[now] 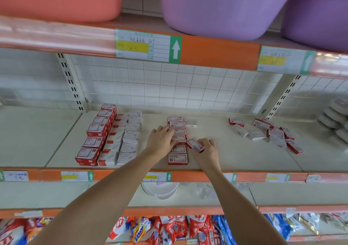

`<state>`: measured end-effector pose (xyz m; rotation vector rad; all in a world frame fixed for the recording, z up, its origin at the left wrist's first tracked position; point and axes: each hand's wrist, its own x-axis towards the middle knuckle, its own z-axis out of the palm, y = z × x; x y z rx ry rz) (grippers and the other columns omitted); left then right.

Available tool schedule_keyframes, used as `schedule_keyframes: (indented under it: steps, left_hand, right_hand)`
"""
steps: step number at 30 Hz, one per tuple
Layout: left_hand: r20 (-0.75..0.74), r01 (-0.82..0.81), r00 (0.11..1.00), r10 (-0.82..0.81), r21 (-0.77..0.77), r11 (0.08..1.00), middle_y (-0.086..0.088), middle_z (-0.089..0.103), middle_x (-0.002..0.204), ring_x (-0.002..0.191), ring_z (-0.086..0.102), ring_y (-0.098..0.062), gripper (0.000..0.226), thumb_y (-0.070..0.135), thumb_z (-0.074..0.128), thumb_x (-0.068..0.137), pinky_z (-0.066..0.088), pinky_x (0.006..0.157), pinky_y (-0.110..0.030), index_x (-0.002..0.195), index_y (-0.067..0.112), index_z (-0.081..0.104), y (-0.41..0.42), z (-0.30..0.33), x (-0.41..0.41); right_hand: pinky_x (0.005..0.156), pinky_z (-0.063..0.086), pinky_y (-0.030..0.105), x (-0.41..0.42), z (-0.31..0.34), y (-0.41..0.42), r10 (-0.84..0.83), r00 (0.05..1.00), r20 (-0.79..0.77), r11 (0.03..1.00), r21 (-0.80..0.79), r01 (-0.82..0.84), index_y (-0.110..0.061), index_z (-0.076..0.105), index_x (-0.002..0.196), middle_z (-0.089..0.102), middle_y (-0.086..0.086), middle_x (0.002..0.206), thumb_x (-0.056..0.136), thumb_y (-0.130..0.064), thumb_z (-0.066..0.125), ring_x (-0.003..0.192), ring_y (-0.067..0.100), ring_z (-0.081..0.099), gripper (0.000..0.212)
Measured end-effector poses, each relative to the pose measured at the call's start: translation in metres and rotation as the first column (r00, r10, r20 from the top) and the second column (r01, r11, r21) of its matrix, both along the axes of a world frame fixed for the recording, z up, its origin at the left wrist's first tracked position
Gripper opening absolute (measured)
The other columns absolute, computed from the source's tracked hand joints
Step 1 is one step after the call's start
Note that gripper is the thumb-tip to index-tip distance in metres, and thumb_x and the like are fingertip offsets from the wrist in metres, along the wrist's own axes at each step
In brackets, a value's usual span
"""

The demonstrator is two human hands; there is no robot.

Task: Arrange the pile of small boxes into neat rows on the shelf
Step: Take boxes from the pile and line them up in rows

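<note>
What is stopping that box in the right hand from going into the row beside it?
Nothing visible. The right hand holds a red-and-white box right beside the middle row; only the left hand rests on that row.

Left hand [161, 141] flat, right hand [206, 151] pinching

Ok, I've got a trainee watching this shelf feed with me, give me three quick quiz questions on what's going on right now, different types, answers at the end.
1. True or false: the right hand holds a small red and white box.
2. Where does the loose pile of boxes still to be sorted lie? A) right of the hands B) left of the hands C) on the shelf below
3. Fill in: the left hand rests on the middle ____ of boxes.

Key: 1 true; 2 A; 3 row
</note>
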<state>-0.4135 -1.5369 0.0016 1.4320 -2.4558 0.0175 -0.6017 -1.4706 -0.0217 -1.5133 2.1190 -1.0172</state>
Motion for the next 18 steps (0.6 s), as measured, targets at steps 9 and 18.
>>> schedule_keyframes:
  steps: [9,18]
  left_hand:
    - [-0.093,-0.003,0.996,0.006,0.032,0.999,0.001,0.060,0.108,0.104,0.054,-0.020,0.017,0.028,0.054,0.096,0.044,0.085,-0.033,0.109,0.017,0.056,-0.002,0.015,0.015]
    - [-0.093,0.003,0.996,0.002,0.051,0.999,-0.002,0.060,0.108,0.104,0.052,-0.022,0.018,0.027,0.051,0.097,0.044,0.085,-0.035,0.110,0.016,0.056,-0.001,0.021,0.019]
  right_hand:
    - [0.065,0.045,0.024,-0.003,0.024,0.004,0.085,0.962,0.260,0.995,0.019,-0.093,-0.025,0.067,0.094,0.068,0.000,0.094,0.074,-0.025,0.078,0.082,0.015,0.064,0.023]
    - [0.056,0.036,0.012,0.020,0.038,0.008,0.371,0.927,-0.062,0.908,0.233,-0.348,-0.022,0.057,0.102,0.051,-0.002,0.099,0.075,-0.021,0.074,0.080,0.010,0.051,0.032]
